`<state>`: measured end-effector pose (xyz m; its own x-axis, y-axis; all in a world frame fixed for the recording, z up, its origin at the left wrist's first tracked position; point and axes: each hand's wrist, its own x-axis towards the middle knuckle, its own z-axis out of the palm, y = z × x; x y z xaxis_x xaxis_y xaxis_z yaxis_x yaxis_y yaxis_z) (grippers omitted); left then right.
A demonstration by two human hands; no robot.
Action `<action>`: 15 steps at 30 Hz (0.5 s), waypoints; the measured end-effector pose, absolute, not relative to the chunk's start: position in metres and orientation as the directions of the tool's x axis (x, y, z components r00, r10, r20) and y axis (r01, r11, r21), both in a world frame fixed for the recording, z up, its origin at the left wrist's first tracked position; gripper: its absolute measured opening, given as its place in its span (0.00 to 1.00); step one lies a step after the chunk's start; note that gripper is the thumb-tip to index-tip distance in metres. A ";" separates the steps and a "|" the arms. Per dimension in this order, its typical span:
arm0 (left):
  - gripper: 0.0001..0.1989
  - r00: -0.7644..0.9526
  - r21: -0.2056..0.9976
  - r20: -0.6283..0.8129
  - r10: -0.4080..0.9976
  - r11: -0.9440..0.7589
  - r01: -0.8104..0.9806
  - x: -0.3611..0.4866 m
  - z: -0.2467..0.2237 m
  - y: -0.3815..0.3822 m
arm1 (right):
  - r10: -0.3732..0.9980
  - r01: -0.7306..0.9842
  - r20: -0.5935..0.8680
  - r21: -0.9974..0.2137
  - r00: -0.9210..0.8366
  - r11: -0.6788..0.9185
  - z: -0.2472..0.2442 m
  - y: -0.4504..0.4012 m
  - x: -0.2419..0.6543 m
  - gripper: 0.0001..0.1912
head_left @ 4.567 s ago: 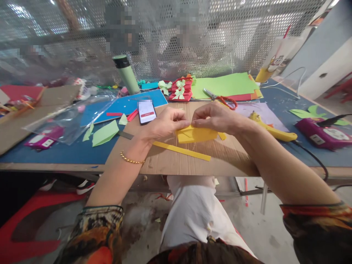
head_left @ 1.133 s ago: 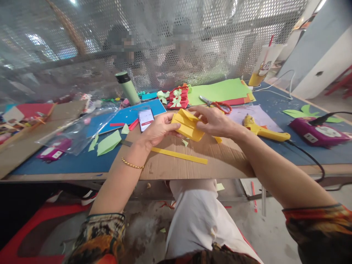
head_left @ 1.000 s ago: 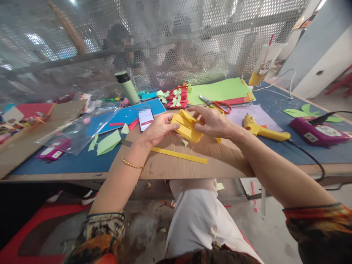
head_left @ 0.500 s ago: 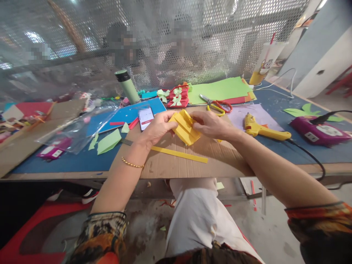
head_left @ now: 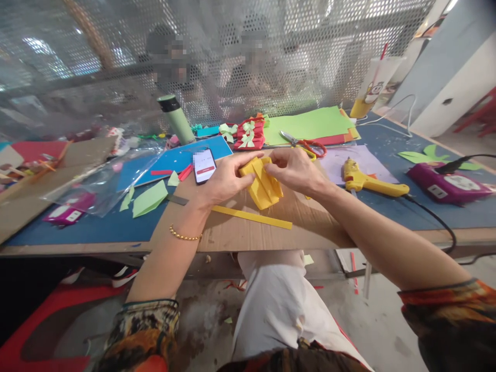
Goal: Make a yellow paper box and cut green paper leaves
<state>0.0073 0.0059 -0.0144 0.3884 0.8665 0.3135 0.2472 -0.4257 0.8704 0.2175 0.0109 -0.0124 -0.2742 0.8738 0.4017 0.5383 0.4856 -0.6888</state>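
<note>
A pleated piece of yellow paper (head_left: pixel 263 187) is held up between my two hands over the cardboard sheet (head_left: pixel 240 235). My left hand (head_left: pixel 228 178) is closed on its left edge, thumb on the front face. With thumb and fingers, my right hand (head_left: pixel 294 168) pinches the upper right part; some fingertips are hidden behind the paper. Below the hands a yellow paper strip (head_left: pixel 256 217) lies flat on the cardboard. A dark flat strip (head_left: pixel 177 199) sits beside my left wrist.
Scissors (head_left: pixel 302 143) and a yellow glue gun (head_left: pixel 372 185) lie to the right, near a purple power socket (head_left: pixel 445 183). Behind stand a green flask (head_left: pixel 176 119), red folded pieces (head_left: pixel 250 137) and green paper (head_left: pixel 313 124). A phone (head_left: pixel 204 165) rests left of centre.
The yellow paper has tilted a little and its folds look more closed up. My right hand has shifted slightly left over its upper edge; my left hand still holds its side.
</note>
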 end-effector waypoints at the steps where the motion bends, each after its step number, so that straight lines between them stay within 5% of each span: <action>1: 0.29 0.381 0.872 0.316 0.869 -0.424 0.243 0.007 -0.015 0.006 | 0.871 0.533 0.406 -0.689 -0.278 0.491 -0.011 0.010 0.218 0.10; 15: 0.30 0.390 0.985 0.174 0.904 -0.165 -0.058 0.019 -0.034 0.018 | 0.855 0.472 0.453 -0.714 -0.252 0.518 -0.010 0.006 0.220 0.12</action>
<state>0.0186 0.0176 -0.0344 0.3902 0.9041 0.1744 -0.0584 -0.1647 0.9846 0.2202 0.0064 -0.0100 -0.2523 0.8549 0.4534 0.4719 0.5178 -0.7136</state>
